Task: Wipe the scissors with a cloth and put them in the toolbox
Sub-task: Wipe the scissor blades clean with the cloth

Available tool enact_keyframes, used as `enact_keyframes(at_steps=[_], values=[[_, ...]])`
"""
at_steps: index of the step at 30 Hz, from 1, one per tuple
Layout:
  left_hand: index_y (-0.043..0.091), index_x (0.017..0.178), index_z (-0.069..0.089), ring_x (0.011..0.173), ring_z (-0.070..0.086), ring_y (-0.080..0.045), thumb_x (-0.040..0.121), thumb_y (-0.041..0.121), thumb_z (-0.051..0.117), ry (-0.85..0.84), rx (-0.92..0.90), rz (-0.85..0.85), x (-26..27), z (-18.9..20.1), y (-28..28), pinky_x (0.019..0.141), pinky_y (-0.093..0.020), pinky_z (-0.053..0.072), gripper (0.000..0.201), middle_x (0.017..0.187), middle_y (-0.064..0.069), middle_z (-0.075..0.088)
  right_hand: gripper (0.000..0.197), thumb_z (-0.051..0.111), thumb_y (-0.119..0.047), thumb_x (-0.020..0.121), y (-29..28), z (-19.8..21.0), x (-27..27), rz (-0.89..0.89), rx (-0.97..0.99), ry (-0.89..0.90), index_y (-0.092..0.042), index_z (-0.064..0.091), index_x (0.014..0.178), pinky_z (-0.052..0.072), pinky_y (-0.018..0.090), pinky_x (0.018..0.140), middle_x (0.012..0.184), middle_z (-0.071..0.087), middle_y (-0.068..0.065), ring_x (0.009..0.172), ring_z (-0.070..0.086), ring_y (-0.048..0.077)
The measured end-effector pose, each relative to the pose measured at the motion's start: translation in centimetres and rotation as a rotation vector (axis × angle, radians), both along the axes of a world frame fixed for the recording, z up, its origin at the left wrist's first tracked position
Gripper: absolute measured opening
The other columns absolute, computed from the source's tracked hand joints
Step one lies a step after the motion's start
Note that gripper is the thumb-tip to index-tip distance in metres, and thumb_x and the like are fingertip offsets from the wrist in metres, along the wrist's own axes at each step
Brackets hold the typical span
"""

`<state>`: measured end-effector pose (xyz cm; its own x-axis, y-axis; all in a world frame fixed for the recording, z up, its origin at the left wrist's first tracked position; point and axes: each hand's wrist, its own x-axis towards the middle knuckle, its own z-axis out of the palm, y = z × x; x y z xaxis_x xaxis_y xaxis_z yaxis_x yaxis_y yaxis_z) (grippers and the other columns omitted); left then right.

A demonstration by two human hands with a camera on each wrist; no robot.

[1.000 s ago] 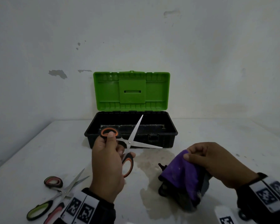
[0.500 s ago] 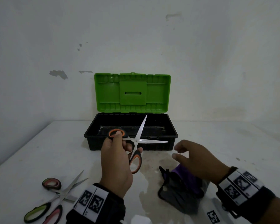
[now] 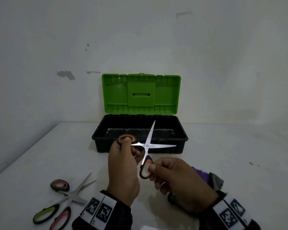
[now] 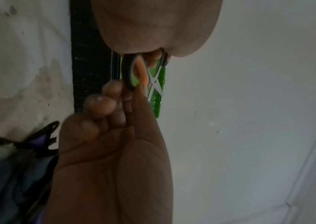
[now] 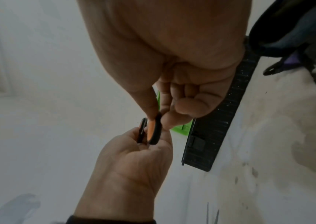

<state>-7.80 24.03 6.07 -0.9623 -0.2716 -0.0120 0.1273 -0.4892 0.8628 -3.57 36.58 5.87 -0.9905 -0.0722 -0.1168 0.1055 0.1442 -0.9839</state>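
Since a moment ago the cloth (image 3: pixel 200 173) has been let go and left on the table (image 3: pixel 40 155), and the right hand (image 3: pixel 176 181) has been brought up to the orange scissors (image 3: pixel 146 146). One handle loop is pinched by each hand, the top one by the left hand (image 3: pixel 123 170). The scissors are held wide open, just in front of the open toolbox (image 3: pixel 140 145). A finger could be nipped if the blades are snapped shut, or the scissors could be dropped if a pinch slips.
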Motion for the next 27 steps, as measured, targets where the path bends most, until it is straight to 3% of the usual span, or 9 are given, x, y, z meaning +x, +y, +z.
enact_keyframes(at_steps=[3, 5, 8, 11, 15, 24, 27], values=[[0.005, 0.093, 0.065, 0.065, 0.056, -0.016, 0.095, 0.013, 0.056, -0.004, -0.116, -0.05, -0.2, -0.5, -1.9, 0.076, -0.037, 0.058, 0.013, 0.075, -0.009, 0.053, 0.02, 0.06, -0.016, 0.097, 0.5, 0.3, 0.2, -0.042, -0.065, 0.024, -0.001, 0.07, 0.088, 0.045, 0.02, 0.046, 0.071, 0.07, 0.006, 0.053, 0.061, 0.01], [0.008, 0.094, 0.068, 0.069, 0.057, -0.019, 0.094, 0.012, 0.057, 0.004, -0.234, -0.131, -0.1, -0.6, -3.2, 0.074, -0.038, 0.058, 0.011, 0.077, -0.01, 0.059, 0.019, 0.06, -0.013, 0.096, 1.1, 0.5, 0.0, -0.047, -0.114, 0.051, 0.0, 0.07, 0.088, 0.049, 0.021, 0.051, 0.076, 0.071, 0.011, 0.059, 0.064, 0.014], [0.018, 0.092, 0.073, 0.074, 0.064, -0.019, 0.094, 0.019, 0.06, 0.073, -0.512, -0.279, 0.3, -0.5, -4.7, 0.074, -0.036, 0.058, 0.013, 0.079, -0.005, 0.07, 0.016, 0.061, -0.01, 0.095, 1.6, 0.8, -0.4, -0.079, -0.207, 0.057, 0.001, 0.07, 0.087, 0.053, 0.024, 0.055, 0.079, 0.071, 0.015, 0.063, 0.065, 0.019], [0.023, 0.09, 0.076, 0.069, 0.062, -0.013, 0.092, 0.026, 0.063, 0.119, -0.66, -0.329, 0.5, -0.3, -5.3, 0.067, -0.028, 0.054, 0.013, 0.075, 0.003, 0.071, 0.011, 0.065, -0.007, 0.091, 1.3, 1.0, -0.9, -0.114, -0.287, 0.041, 0.0, 0.072, 0.096, 0.054, 0.024, 0.054, 0.078, 0.07, 0.014, 0.061, 0.065, 0.019], [0.025, 0.087, 0.078, 0.057, 0.051, -0.011, 0.09, 0.024, 0.067, 0.125, -0.664, -0.32, 0.5, -0.3, -5.2, 0.062, -0.027, 0.047, 0.011, 0.069, 0.001, 0.068, 0.016, 0.07, -0.008, 0.087, 0.3, 0.7, -1.4, -0.134, -0.37, -0.026, -0.002, 0.074, 0.101, 0.055, 0.022, 0.05, 0.077, 0.07, 0.013, 0.056, 0.064, 0.017], [0.022, 0.091, 0.077, 0.055, 0.055, -0.008, 0.091, 0.022, 0.065, 0.111, -0.655, -0.282, 0.7, -1.0, -4.5, 0.065, -0.03, 0.053, 0.012, 0.064, 0.008, 0.066, 0.01, 0.071, -0.008, 0.087, -1.8, 0.0, -1.6, -0.187, -0.392, -0.022, -0.001, 0.068, 0.092, 0.054, 0.025, 0.049, 0.07, 0.067, 0.012, 0.053, 0.063, 0.016], [0.024, 0.088, 0.078, 0.056, 0.055, -0.011, 0.091, 0.021, 0.065, 0.105, -0.667, -0.298, 1.0, -0.6, -5.1, 0.065, -0.03, 0.053, 0.013, 0.066, 0.005, 0.067, 0.012, 0.07, -0.01, 0.088, -2.2, 0.0, -1.6, -0.16, -0.354, -0.001, -0.002, 0.069, 0.097, 0.054, 0.026, 0.051, 0.073, 0.069, 0.012, 0.055, 0.064, 0.017]])
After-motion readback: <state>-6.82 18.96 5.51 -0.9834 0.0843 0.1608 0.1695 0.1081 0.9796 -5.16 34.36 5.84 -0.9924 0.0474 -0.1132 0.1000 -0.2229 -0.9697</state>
